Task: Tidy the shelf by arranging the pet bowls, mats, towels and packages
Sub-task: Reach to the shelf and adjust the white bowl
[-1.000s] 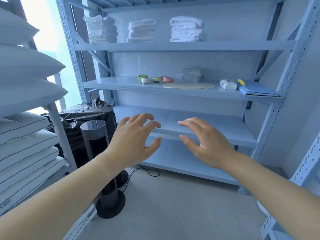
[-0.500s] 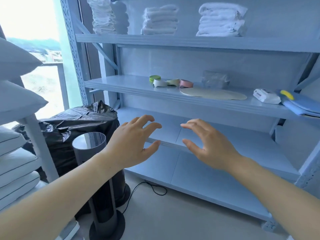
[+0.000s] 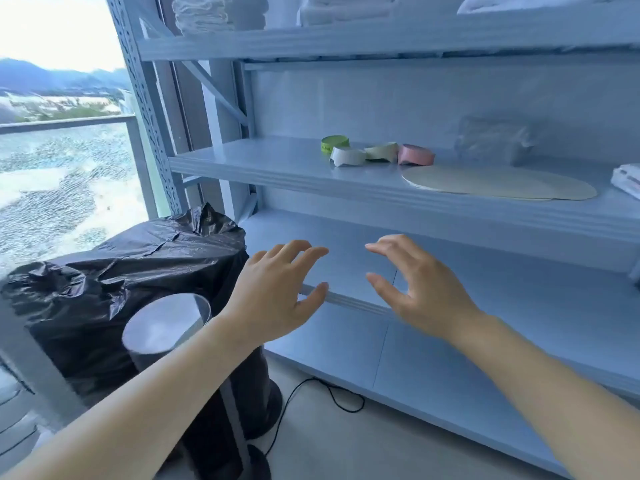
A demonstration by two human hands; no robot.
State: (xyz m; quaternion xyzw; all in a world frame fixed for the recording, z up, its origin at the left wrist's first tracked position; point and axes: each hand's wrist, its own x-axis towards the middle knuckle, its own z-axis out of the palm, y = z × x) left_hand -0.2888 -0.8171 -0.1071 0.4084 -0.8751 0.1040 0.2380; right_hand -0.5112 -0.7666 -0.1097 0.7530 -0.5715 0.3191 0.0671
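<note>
- Blue-grey metal shelf unit (image 3: 381, 43) fills the right of the view; pale floor (image 3: 329, 448) lies below it, with a black cord (image 3: 332, 393) trailing across
- Middle board (image 3: 270, 168) carries 4 small items clustered together: green bowl (image 3: 334, 143), white bowl (image 3: 348, 156), pale bowl (image 3: 381, 152), pink bowl (image 3: 415, 155); cream oval mat (image 3: 498, 183) lies just right of them; clear-wrapped package (image 3: 491, 142) sits behind the mat
- White towels (image 3: 204, 12) stacked on the top board
- Left hand (image 3: 273, 296) and right hand (image 3: 426, 292) are apart, empty, with fingers spread and loosely curved, before the lower board's edge
- At left, a bright window (image 3: 62, 140); black plastic bag (image 3: 114, 271); dark cylindrical tower (image 3: 166, 323) in front of it
</note>
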